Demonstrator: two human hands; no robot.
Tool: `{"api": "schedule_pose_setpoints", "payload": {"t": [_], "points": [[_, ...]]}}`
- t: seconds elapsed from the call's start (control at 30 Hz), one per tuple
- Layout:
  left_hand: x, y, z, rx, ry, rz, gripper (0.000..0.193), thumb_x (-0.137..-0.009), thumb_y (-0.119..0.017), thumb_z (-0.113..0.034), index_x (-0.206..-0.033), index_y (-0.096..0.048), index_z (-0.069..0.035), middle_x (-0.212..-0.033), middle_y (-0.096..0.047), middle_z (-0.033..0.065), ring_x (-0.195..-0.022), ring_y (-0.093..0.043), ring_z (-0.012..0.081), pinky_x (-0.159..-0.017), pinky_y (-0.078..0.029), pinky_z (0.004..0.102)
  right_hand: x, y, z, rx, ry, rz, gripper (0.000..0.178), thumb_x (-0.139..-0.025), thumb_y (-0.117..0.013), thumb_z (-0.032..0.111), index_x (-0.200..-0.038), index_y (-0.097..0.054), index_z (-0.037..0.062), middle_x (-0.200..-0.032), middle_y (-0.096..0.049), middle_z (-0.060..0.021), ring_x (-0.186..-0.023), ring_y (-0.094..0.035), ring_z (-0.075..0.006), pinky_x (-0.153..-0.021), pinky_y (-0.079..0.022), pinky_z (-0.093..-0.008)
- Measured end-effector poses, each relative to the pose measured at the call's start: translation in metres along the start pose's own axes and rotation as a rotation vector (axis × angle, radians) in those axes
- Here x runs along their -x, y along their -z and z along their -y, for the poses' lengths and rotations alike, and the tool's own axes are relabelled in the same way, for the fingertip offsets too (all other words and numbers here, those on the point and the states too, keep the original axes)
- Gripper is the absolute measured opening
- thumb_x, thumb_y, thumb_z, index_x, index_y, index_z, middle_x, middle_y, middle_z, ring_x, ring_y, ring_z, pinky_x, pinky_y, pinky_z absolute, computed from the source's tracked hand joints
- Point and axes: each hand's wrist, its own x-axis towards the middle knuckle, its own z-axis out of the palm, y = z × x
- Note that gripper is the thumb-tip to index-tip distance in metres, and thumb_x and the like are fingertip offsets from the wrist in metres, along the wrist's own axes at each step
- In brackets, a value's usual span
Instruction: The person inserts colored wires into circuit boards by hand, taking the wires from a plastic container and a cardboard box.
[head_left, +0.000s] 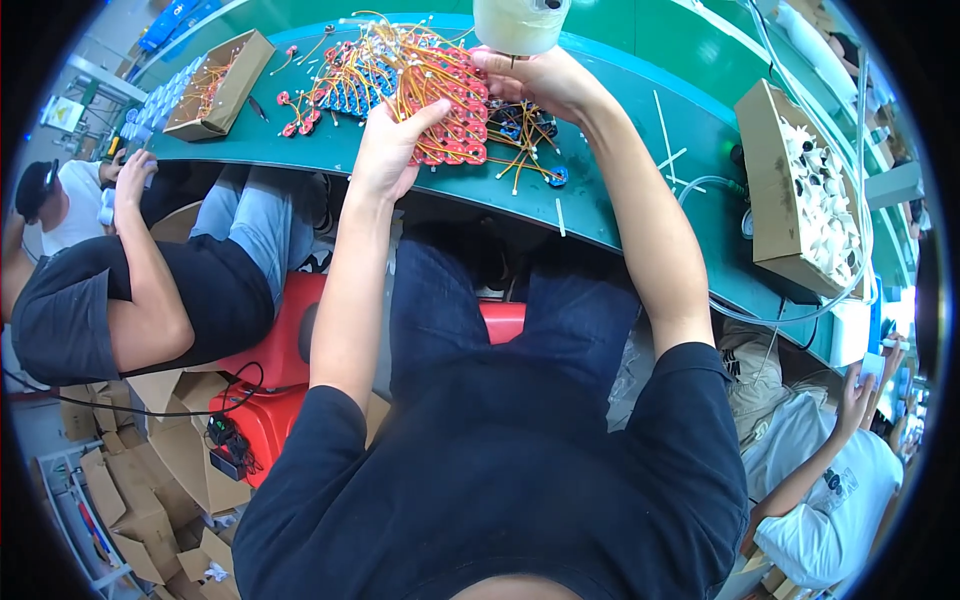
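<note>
My left hand (392, 150) grips the left side of a panel of small round red circuit boards (455, 130), its thumb lying over the face. Orange wires with pale ends (395, 60) spread from the boards in a tangle. At the panel's upper right edge, my right hand (540, 82) pinches it between thumb and fingers. A whitish rounded cylinder (520, 25) hangs just above that hand. Blue boards with wires (350, 92) lie behind the panel on the left. Dark and blue wired pieces (525, 125) rest to its right, with one blue board (557, 177) nearest me.
The green worktop (610, 195) curves across in front of me. Loose red boards (298, 120) and a wire-filled cardboard box (215, 90) are at left. On the right stand a cardboard box of white parts (810, 190) and a clear hose (780, 318). People sit on both sides.
</note>
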Motion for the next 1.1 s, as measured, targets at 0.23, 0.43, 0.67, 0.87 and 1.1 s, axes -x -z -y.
{"api": "schedule_pose_setpoints", "payload": {"t": [0.23,0.43,0.67,0.87,1.1], "points": [[-0.003,-0.002,0.003,-0.066,-0.010,-0.024,0.029,-0.076,-0.060,-0.002,-0.103,-0.051,0.003,-0.095,-0.060,0.0108,-0.081,-0.060,0.0156,-0.072,-0.050,0.0283,0.001,-0.008,0.004,0.081,-0.061,0.042,0.022,-0.078,-0.062,0.013,-0.094,-0.055,0.0000,-0.064,-0.051,-0.0010,-0.051,-0.049,-0.0046,-0.043,-0.041,-0.0172],[-0.005,-0.008,0.006,-0.271,-0.112,-0.091,0.028,-0.075,-0.061,0.000,-0.102,-0.052,0.004,-0.093,-0.060,0.0101,-0.078,-0.060,0.0147,-0.072,-0.050,0.0273,0.005,-0.013,0.003,0.206,0.087,-0.007,0.016,-0.080,-0.060,0.015,-0.085,-0.053,0.0016,-0.067,-0.050,0.0023,-0.057,-0.046,-0.0032,-0.049,-0.041,-0.0172],[-0.005,-0.009,0.007,-0.711,-0.249,-0.184,0.023,-0.076,-0.060,0.000,-0.098,-0.055,0.004,-0.087,-0.061,0.0076,-0.074,-0.057,0.0097,-0.067,-0.046,0.0231,-0.005,-0.014,-0.011,0.234,0.152,-0.068,0.017,-0.078,-0.061,0.010,-0.085,-0.056,-0.0044,-0.056,-0.051,-0.0021,-0.049,-0.049,-0.0063,-0.042,-0.039,-0.0208],[-0.008,-0.007,0.012,-0.810,-0.286,-0.242,0.021,-0.075,-0.061,0.000,-0.095,-0.056,0.004,-0.085,-0.061,0.0063,-0.073,-0.056,0.0086,-0.066,-0.045,0.0227,-0.006,-0.015,-0.014,0.527,0.164,-0.081,0.016,-0.082,-0.058,0.014,-0.083,-0.053,-0.0008,-0.062,-0.049,0.0027,-0.053,-0.045,-0.0023,-0.046,-0.039,-0.0173],[-0.006,-0.006,0.001,-0.205,-0.093,-0.163,0.029,-0.073,-0.063,0.000,-0.100,-0.054,0.002,-0.090,-0.061,0.0072,-0.078,-0.059,0.0128,-0.070,-0.048,0.0266,0.002,-0.012,-0.003,0.080,0.017,-0.019,0.016,-0.082,-0.057,0.016,-0.083,-0.053,0.0007,-0.062,-0.050,0.0003,-0.052,-0.047,-0.0034,-0.043,-0.036,-0.0159]]}}
